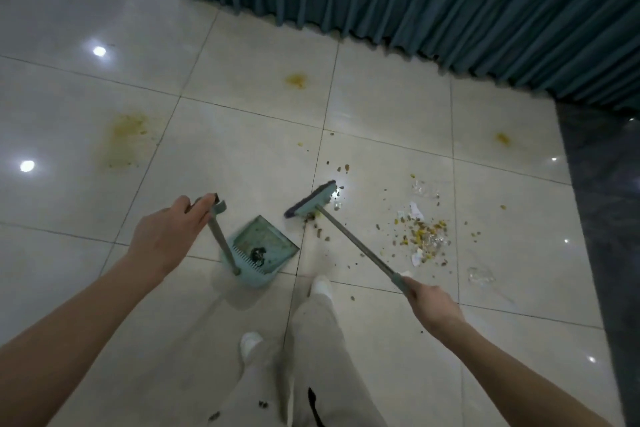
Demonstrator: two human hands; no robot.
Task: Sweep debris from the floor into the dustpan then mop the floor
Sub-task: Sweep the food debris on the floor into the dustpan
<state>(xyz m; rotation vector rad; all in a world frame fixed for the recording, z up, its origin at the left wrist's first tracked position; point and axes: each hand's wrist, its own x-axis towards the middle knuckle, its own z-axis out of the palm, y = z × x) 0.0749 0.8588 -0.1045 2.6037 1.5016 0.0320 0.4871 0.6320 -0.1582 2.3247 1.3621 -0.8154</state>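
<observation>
A teal dustpan (pixel 266 246) stands on the tiled floor (pixel 242 149) just ahead of the person's feet. It holds a small dark clump of debris (pixel 258 253) near its toothed back edge, and its open mouth faces away, toward the broom head (pixel 311 201) just beside it. The left hand (pixel 166 232) curls round the top of the dustpan's near-upright handle. The right hand (pixel 433 305) grips the near end of the broom (pixel 346 231), whose long handle slants from lower right up to the head at upper left. A scattered pile of crumbs and scraps (pixel 422 236) lies right of the broom, apart from the dustpan.
</observation>
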